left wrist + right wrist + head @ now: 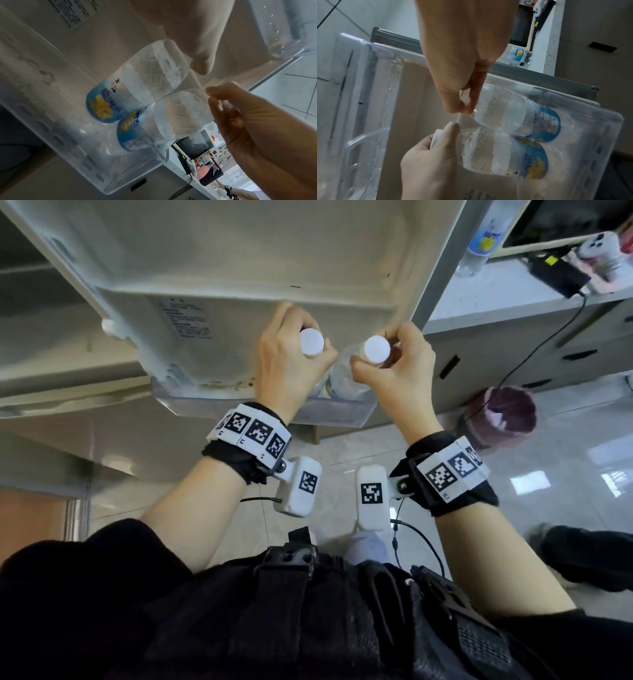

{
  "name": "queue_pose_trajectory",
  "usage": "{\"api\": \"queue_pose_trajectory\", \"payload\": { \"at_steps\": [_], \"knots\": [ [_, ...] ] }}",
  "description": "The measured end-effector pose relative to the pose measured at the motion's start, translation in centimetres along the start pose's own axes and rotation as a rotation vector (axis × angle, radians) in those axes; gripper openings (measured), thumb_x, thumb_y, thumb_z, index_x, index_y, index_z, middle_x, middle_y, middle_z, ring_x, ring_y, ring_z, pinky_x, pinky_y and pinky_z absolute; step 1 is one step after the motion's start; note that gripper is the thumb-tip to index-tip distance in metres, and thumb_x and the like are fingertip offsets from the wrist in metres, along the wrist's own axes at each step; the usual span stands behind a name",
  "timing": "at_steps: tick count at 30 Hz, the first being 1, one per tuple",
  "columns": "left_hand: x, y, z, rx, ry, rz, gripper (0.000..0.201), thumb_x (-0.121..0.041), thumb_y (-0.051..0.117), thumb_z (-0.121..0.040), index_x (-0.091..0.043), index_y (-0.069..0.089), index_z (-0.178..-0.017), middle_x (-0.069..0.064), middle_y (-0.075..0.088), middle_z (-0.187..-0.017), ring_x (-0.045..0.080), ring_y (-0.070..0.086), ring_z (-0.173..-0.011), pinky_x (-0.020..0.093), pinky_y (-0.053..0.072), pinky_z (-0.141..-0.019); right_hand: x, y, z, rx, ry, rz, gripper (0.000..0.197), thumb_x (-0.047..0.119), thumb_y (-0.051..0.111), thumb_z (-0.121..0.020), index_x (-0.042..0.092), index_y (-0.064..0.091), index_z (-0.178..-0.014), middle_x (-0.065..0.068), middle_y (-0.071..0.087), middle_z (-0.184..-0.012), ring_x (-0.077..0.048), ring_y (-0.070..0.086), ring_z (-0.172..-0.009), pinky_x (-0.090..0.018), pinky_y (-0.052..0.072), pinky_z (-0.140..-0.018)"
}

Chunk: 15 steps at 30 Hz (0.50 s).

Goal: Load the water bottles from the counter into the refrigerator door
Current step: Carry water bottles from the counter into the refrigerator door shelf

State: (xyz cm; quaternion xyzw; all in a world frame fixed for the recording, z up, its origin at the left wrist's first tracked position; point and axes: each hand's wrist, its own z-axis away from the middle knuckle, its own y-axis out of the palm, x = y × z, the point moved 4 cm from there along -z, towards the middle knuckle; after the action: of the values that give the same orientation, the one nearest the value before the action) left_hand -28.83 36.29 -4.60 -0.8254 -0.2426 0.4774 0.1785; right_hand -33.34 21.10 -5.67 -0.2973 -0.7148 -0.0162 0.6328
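Note:
Two clear water bottles with blue-and-yellow labels stand side by side in the clear door bin (342, 414) of the open refrigerator door (239, 251). My left hand (287, 354) grips the left bottle (311, 341) round its neck, just under the white cap. My right hand (394, 368) pinches the neck of the right bottle (376, 349). In the left wrist view the left bottle (137, 83) lies above the right bottle (164, 121). The right wrist view has the right bottle (513, 112) and the left bottle (496, 152) touching. Another bottle (486, 234) stands on the counter (496, 299).
A black adapter (558, 273) with a trailing cable lies on the counter beside a microwave. A pink waste bin (496, 416) stands on the tiled floor right of the door. Someone's dark shoe (582, 556) is at the right edge. An upper door shelf (368, 88) sits above the bin.

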Motion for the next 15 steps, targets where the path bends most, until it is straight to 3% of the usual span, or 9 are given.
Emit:
{"api": "queue_pose_trajectory", "payload": {
  "at_steps": [2, 3, 7, 9, 13, 15],
  "knots": [
    [-0.2, 0.1, -0.6, 0.051, 0.029, 0.003, 0.018, -0.013, 0.069, -0.064, -0.002, 0.056, -0.071, 0.016, 0.060, -0.080, 0.016, 0.047, -0.067, 0.014, 0.028, -0.062, 0.2, 0.1, -0.3, -0.006, 0.010, 0.012, 0.032, 0.011, 0.075, -0.063, 0.019, 0.049, -0.079, 0.006, 0.055, -0.075, -0.017, 0.059, -0.066, -0.039, 0.057, -0.062],
    [-0.2, 0.2, -0.8, 0.078, 0.037, 0.009, 0.021, -0.017, 0.070, -0.066, -0.002, 0.057, -0.072, 0.015, 0.060, -0.081, 0.016, 0.048, -0.067, 0.014, 0.029, -0.062, 0.3, 0.1, -0.5, -0.003, 0.003, 0.027, 0.032, 0.015, 0.076, -0.063, 0.018, 0.050, -0.081, 0.003, 0.056, -0.079, -0.021, 0.058, -0.067, -0.044, 0.057, -0.061],
    [0.1, 0.2, -1.4, 0.120, 0.013, 0.116, 0.034, -0.038, 0.061, -0.075, -0.005, 0.059, -0.067, -0.008, 0.050, -0.069, 0.004, 0.041, -0.059, 0.007, 0.031, -0.058, 0.2, -0.4, -0.8, 0.015, -0.014, 0.085, 0.036, 0.034, 0.081, -0.066, 0.019, 0.052, -0.082, -0.002, 0.060, -0.084, -0.012, 0.051, -0.066, -0.035, 0.053, -0.063],
    [0.5, 0.2, -1.2, 0.124, -0.019, 0.159, 0.040, -0.042, 0.053, -0.080, -0.006, 0.059, -0.065, -0.017, 0.041, -0.063, -0.002, 0.041, -0.055, 0.006, 0.030, -0.056, 0.1, -0.6, -0.7, 0.023, 0.011, 0.051, 0.038, 0.042, 0.080, -0.066, 0.018, 0.054, -0.082, -0.006, 0.063, -0.084, -0.015, 0.053, -0.066, -0.040, 0.055, -0.064],
    [0.5, 0.1, -0.7, 0.088, -0.038, 0.162, 0.045, -0.045, 0.046, -0.085, -0.006, 0.062, -0.070, -0.014, 0.043, -0.066, -0.004, 0.041, -0.056, 0.007, 0.030, -0.055, 0.3, -1.1, -0.6, 0.043, 0.039, 0.015, 0.045, 0.050, 0.075, -0.068, 0.010, 0.060, -0.081, -0.011, 0.065, -0.084, -0.025, 0.057, -0.069, -0.049, 0.056, -0.062],
    [0.2, 0.1, -0.7, 0.045, -0.055, 0.156, 0.047, -0.045, 0.044, -0.086, -0.005, 0.065, -0.072, -0.013, 0.045, -0.066, -0.003, 0.041, -0.056, 0.008, 0.030, -0.056, 0.3, -1.5, -0.7, 0.055, 0.042, 0.013, 0.042, 0.049, 0.071, -0.072, 0.010, 0.061, -0.081, -0.011, 0.065, -0.082, -0.018, 0.055, -0.067, -0.048, 0.056, -0.063]
  ]
}}
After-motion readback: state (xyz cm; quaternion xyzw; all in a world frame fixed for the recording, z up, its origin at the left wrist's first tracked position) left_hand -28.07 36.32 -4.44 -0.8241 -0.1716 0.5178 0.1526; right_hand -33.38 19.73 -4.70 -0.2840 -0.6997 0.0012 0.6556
